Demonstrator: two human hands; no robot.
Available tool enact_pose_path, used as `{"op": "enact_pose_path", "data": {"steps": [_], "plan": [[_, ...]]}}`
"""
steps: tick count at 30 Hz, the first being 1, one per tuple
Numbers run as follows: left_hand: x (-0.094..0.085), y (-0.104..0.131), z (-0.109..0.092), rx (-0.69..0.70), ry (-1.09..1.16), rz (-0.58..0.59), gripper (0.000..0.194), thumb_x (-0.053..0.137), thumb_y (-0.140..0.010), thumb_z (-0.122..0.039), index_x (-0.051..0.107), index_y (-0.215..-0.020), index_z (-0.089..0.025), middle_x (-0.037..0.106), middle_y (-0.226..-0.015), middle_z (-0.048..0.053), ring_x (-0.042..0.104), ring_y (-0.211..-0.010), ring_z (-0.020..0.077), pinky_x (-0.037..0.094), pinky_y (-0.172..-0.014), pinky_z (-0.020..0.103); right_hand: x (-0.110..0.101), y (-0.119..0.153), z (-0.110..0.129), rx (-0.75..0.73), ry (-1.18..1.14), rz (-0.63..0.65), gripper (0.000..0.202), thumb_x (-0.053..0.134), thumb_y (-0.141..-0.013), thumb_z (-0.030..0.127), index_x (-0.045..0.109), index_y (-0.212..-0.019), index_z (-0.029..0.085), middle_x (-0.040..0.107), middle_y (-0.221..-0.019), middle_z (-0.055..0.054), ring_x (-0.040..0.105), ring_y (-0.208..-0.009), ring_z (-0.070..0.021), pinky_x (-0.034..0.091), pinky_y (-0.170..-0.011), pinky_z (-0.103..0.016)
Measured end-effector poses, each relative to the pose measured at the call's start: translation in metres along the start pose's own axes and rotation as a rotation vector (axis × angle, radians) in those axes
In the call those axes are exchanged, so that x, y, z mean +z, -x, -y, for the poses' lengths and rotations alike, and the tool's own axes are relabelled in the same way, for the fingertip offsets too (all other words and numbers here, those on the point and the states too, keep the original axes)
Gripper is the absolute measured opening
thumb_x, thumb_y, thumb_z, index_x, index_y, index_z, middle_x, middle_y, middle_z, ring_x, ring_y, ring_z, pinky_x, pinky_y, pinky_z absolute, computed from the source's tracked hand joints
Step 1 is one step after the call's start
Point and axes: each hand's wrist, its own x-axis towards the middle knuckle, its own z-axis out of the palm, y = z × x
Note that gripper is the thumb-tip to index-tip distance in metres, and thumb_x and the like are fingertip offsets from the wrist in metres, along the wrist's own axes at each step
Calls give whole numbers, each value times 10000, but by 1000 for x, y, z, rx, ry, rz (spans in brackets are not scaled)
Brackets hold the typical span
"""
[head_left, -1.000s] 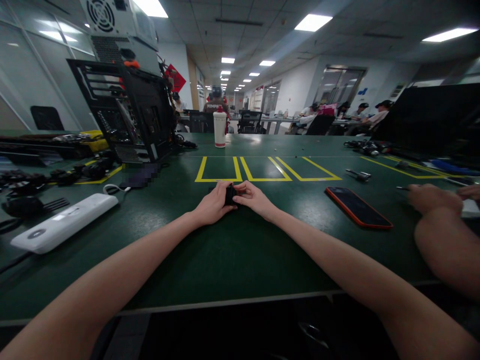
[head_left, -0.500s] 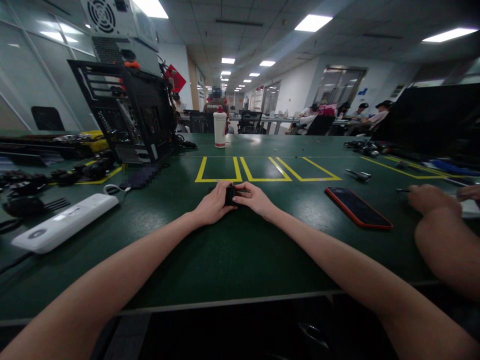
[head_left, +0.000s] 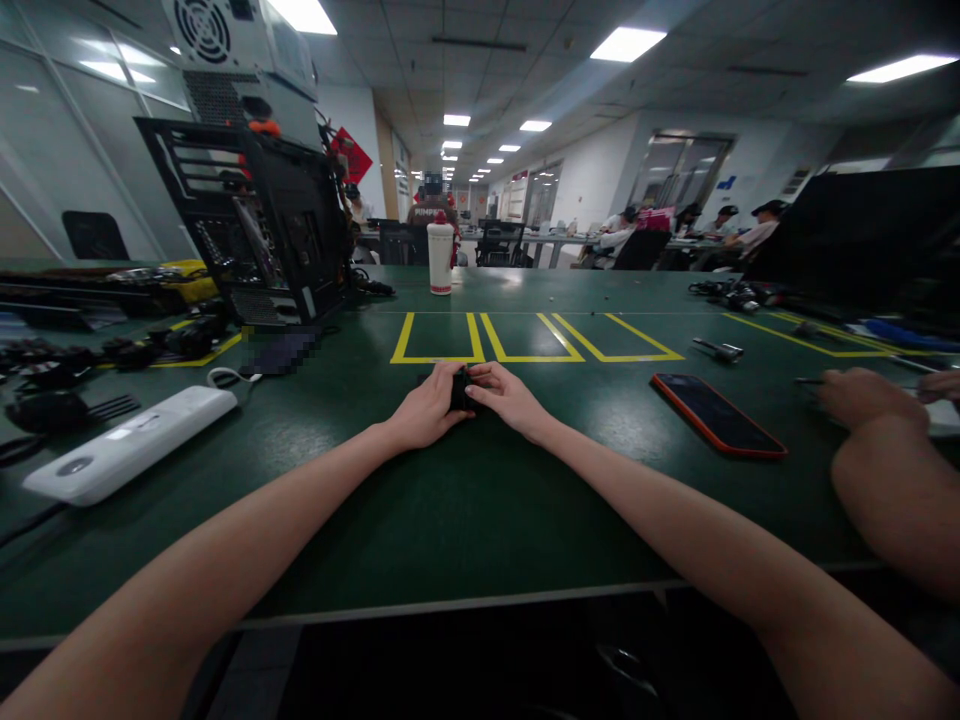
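A small black object [head_left: 460,390] is between my two hands, low over the green table [head_left: 480,520]. My left hand [head_left: 426,408] is closed round its left side, thumb toward me. The fingers of my right hand [head_left: 510,398] press on its right side. Most of the object is covered by my fingers, so its exact shape is unclear. Just beyond my hands lie yellow tape outlines [head_left: 435,360] on the tabletop.
A white power strip [head_left: 135,440] and black computer case [head_left: 270,220] stand left. Ahead is a white cup [head_left: 440,260]. Right lie an orange-edged phone [head_left: 716,415], a metal part [head_left: 718,350] and another person's hand [head_left: 870,398].
The fingers of my right hand have shifted slightly on the black object. My left hand looks unmoved. The other person's hand at the right has moved a little to the right.
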Motion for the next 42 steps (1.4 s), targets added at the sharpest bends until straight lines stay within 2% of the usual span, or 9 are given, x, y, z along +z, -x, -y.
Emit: {"op": "enact_pose_path", "data": {"steps": [5,13,21,29,36,39,42], "plan": [[1,0,0,2,12,-5,593,553,-728,-328,222,-1194,-172,372,-1170,130,422,-1088,260,416,-861,437,-2,-1,0,60,27,27,305,591,-693,273,538,-963,140,578,-1007,-79,559,-918,-168,408,-881,-374],[0,1,-1,8,12,-20,587,561,-724,-314,230,-1185,-166,380,-1156,124,420,-1081,252,409,-873,428,-3,5,2,-24,-34,90,307,627,-657,221,501,-935,186,541,-1005,-31,541,-958,-149,407,-905,-350],[-3,1,-4,7,6,-18,594,572,-717,-311,235,-1184,-168,374,-1167,125,415,-1092,258,405,-887,433,1,1,6,-3,19,-4,219,589,-695,305,522,-861,178,572,-912,-31,551,-876,-141,426,-844,-341],[-1,1,-2,11,9,-22,592,565,-722,-322,229,-1185,-170,376,-1164,125,412,-1096,261,419,-867,434,1,1,9,115,-7,15,321,604,-684,277,527,-973,161,567,-1009,-68,542,-944,-170,388,-901,-389],[-2,2,-4,-13,12,-25,561,548,-732,-287,234,-1182,-171,374,-1161,122,427,-1074,251,421,-862,425,-1,5,1,-10,-82,100,363,650,-620,165,468,-931,207,500,-1014,-20,533,-959,-146,410,-894,-359],[-2,2,-5,-17,19,-25,574,559,-724,-293,235,-1181,-169,374,-1162,126,429,-1075,253,425,-852,424,-1,6,4,0,-66,94,319,629,-650,203,471,-927,204,509,-991,-23,532,-943,-142,413,-884,-360],[-1,1,-5,-17,18,-29,589,571,-717,-308,234,-1181,-172,375,-1165,126,424,-1084,257,429,-845,427,1,6,7,-11,-39,36,217,593,-689,258,495,-870,185,535,-906,-19,542,-883,-138,431,-846,-353]]}}
